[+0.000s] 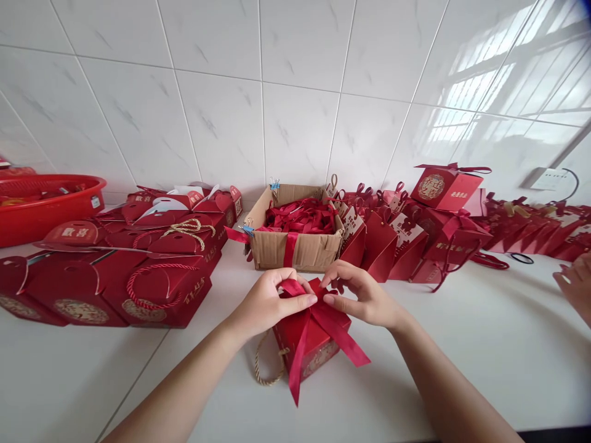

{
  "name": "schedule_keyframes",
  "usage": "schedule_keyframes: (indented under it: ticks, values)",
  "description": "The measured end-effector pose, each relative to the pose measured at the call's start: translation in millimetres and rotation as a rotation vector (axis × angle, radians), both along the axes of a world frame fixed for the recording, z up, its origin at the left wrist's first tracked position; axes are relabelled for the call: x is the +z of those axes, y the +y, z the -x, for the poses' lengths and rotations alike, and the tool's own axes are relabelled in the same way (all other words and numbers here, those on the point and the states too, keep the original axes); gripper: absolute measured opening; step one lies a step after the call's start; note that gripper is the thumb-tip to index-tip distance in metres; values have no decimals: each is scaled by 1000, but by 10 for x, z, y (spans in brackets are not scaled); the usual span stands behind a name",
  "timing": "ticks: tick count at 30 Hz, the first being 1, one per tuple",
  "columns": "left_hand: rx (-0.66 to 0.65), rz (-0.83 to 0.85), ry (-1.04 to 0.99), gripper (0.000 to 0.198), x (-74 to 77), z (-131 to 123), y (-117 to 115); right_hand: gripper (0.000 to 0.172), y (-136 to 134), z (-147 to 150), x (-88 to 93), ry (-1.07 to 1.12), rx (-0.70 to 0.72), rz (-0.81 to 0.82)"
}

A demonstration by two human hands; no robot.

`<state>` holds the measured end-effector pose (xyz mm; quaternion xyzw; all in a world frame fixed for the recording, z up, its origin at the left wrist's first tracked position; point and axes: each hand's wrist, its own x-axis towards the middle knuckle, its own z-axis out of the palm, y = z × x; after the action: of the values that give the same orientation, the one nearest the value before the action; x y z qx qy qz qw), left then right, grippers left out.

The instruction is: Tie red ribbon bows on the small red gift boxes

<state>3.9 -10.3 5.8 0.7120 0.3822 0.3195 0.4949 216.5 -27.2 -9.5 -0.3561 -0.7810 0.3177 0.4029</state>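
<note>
Red satin ribbon (343, 339) is being gripped by the left hand (277, 300), a loop of it pinched between thumb and bent fingers. By the right hand (367, 296) the ribbon's middle is met from the other side, with the fingers curled and the thumb pointed inward; whether anything is pinched there cannot be told. The ribbon is crossed over the top of a small red box (318, 362), set on the white table (221, 384) between both forearms, and its two tails are draped down the sides. Beside this box a gold rope handle (265, 382) is looped. Just behind, a cardboard carton (314, 251) is filled with more ribbons (302, 215). Decorated red boxes (161, 292) are grouped at the left, near a red plastic basin (99, 183); at the far right edge, another person's hand (577, 282) is partly seen.
</note>
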Motion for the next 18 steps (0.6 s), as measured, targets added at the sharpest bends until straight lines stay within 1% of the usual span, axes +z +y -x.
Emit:
schedule_keyframes:
  ticks: [2, 4, 7, 10, 14, 18]
  values:
    - [0, -9, 8, 24, -4, 3, -1, 12, 38, -45, -12, -10, 11, 14]
    - [-3, -19, 16, 26, -5, 5, -2, 15, 69, -56, -38, 10, 11, 47]
    - [-2, -23, 27, 28, 3, 6, -8, 23, 94, -24, -86, 53, -39, 77]
    - [-16, -8, 26, 29, 11, 5, -19, 26, 93, 29, -119, 106, -77, 92]
    - [-10, -12, 25, 32, 7, 4, -28, 29, 83, 73, -131, 166, -82, 122]
    - [-19, 0, 19, 35, -20, 1, -22, 31, 93, 71, -140, 190, -84, 118]
